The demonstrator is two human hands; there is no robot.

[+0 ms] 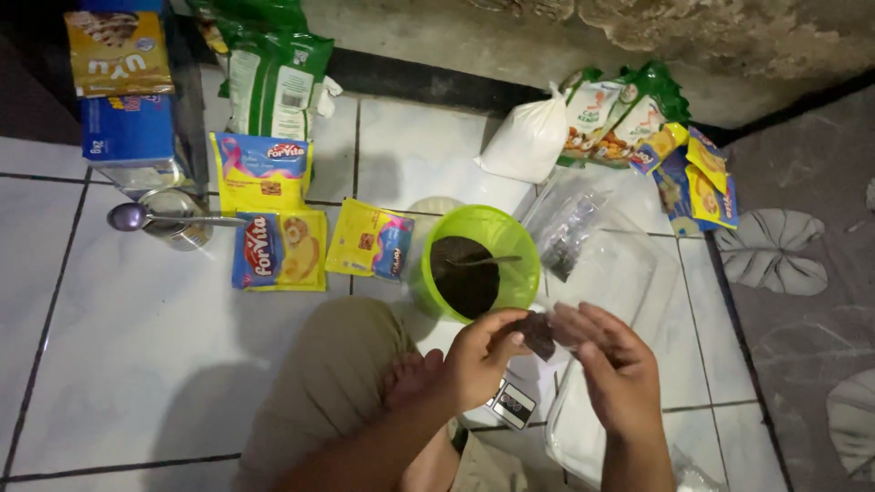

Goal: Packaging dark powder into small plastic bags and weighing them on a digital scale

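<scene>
**Two hands pinching a small dark packet beside a green bowl**

Pinching a small dark packet [538,335] between thumb and fingertips of the left hand [478,360], fingers curled in close around its left edge; gripping the same packet from the other side with the right hand [615,364], fingers half closed, thumb and forefinger meeting on the packet's right edge; holding it in the air between both hands, just above a bent knee in khaki trousers [333,383].

Sitting just beyond the left hand, almost touching its knuckles: a bright green bowl [510,239] holding a dark brown mix, with a spoon [483,261] lying in it. Lying just beyond the right hand: clear plastic bags [602,260] spread over the white tiled floor [118,346]. Resting under the hands, partly hidden: a small black and white sachet [513,404].

Lying well to the left of the left hand: a yellow sachet [369,240], then a blue and yellow packet [279,251] and a yellow packet [262,170] above it; further left, a metal tin [175,219] with a ladle [128,216] across it, beside a blue box [128,132].

Leaning well beyond the right hand, by the wall: a white bag of powder [529,141], green packets [620,114] and blue and yellow sachets [697,178].
</scene>
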